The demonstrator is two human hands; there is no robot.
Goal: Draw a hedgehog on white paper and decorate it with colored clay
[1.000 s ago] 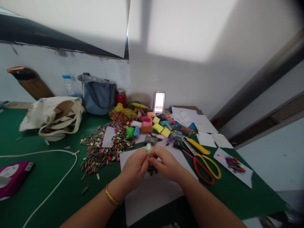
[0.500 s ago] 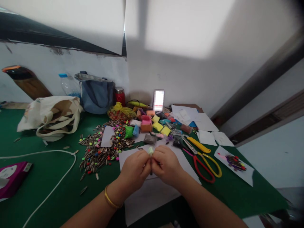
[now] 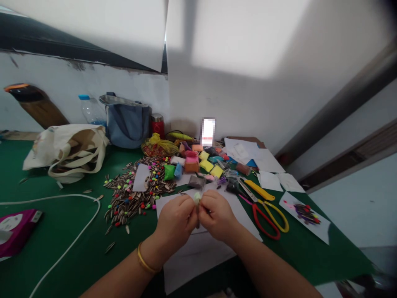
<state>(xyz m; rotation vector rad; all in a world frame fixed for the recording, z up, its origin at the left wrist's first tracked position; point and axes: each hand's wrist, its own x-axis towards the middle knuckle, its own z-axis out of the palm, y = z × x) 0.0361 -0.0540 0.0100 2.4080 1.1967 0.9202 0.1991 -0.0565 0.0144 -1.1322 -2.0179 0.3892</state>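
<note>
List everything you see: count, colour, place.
Flask: 1, brown, far left
Bottle: 1, clear, back left
Tote: 1, white, left
Handbag: 1, blue, back left
Thermos: 1, red, back
Mesh bag: 1, yellow, back
Seeds: many, grey-brown, left-centre
Balls: many, mixed, among seeds
Packets: many, mixed, back centre
Screen: 1, white, back
Cutter: 1, yellow, right
Scissors: 1, red-yellow, right
Card: 1, white, far right
Papers: several, white, below hands, back right
Cable: 1, white, left
Box: 1, purple, far left
Table: 1, green, beneath
Lump: 1, pale green, between hands
Bracelet: 1, gold, left wrist
Left hand: 1, at lump
Right hand: 1, at lump
</note>
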